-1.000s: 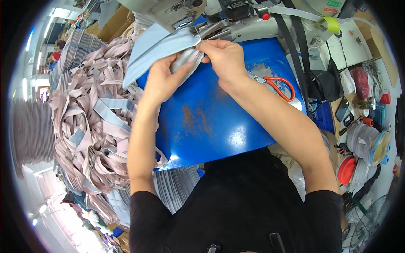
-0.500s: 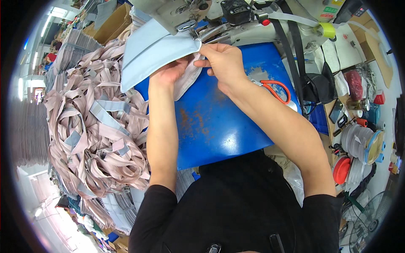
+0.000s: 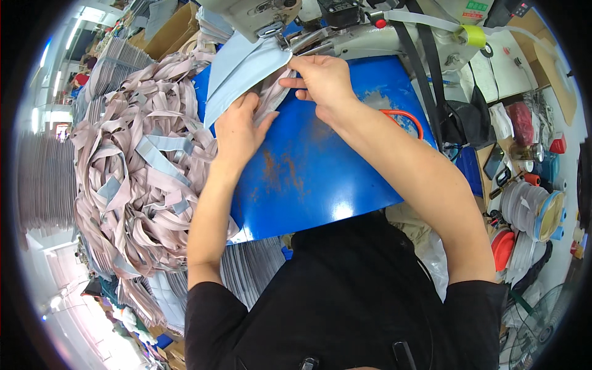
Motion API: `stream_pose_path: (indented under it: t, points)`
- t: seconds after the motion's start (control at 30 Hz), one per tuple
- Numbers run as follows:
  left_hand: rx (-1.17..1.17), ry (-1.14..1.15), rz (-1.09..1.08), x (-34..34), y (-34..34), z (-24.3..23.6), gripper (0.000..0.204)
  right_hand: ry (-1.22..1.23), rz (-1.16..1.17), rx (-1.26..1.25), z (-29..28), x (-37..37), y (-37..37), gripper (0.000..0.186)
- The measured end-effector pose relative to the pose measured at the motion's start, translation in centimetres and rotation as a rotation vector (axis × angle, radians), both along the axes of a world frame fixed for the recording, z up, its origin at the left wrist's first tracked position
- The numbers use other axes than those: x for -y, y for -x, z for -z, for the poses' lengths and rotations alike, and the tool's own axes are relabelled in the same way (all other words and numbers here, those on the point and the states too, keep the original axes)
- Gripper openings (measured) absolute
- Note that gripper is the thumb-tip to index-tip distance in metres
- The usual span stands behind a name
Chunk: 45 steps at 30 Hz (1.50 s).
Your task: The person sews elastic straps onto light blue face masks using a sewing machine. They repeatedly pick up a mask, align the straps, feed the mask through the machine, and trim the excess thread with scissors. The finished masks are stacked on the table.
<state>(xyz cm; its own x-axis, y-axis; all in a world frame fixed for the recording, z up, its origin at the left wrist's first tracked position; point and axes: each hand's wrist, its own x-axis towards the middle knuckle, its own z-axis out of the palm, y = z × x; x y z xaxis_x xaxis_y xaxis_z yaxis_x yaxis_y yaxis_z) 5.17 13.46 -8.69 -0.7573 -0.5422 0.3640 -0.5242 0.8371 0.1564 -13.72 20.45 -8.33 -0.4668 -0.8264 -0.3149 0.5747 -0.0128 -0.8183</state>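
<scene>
A light blue fabric panel (image 3: pixel 246 69) lies at the sewing machine (image 3: pixel 262 18), its far corner beneath the machine's head. My right hand (image 3: pixel 327 83) pinches the panel's right edge close to the needle area, thumb and forefinger together. Under that edge hangs a pinkish-grey strip of cloth (image 3: pixel 271 92), partly covered by the panel. My left hand (image 3: pixel 239 129) touches the panel's lower edge with its fingers, the thumb spread away towards the strip. Both hands are over the blue work table (image 3: pixel 308 166). Red-handled scissors (image 3: pixel 407 117) lie partly hidden behind my right forearm.
Left of the table is a big tangled heap of pinkish-grey strips (image 3: pixel 142 185), with stacked cloth (image 3: pixel 117 61) behind it. Black straps (image 3: pixel 425 74) hang at the machine's right. Tape rolls (image 3: pixel 530 213) and small tools crowd the far right, above a fan (image 3: pixel 542 333).
My left hand has come out from under the panel and turned, its back now showing. The panel has swung right and its near part is more folded. My right hand keeps its pinch.
</scene>
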Motion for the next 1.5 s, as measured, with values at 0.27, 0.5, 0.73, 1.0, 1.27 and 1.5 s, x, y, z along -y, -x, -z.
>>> stream_pose_path:
  t: [0.27, 0.5, 0.73, 1.0, 1.27, 1.5]
  points:
    - [0.096, -0.11, 0.276, -1.5, 0.8, -5.4, 0.029, -0.055, -0.014, -0.08, 0.0, 0.4, 0.0, 0.022]
    - [0.171, -0.143, 0.324, -4.4, 4.3, -7.7, 0.025, -0.149, -0.208, -0.351, -0.2, -0.3, 0.7, 0.019]
    - [0.086, 0.057, 0.396, -4.3, 4.1, -8.4, 0.028, -0.011, -0.178, -0.168, 0.7, -0.9, 1.0, 0.023]
    - [0.744, 0.58, 0.423, 5.0, 2.1, -14.0, 0.079, 0.09, -0.081, -0.014, 0.9, -1.0, 0.2, 0.026]
    - [0.961, 0.583, 0.472, 3.3, 4.9, -16.2, 0.063, 0.126, -0.109, 0.013, 1.9, -1.2, 0.6, 0.026]
    - [0.77, 0.491, 0.423, 1.4, 4.5, -14.6, 0.062, 0.185, -0.058, 0.062, 1.4, -0.8, 0.0, 0.03]
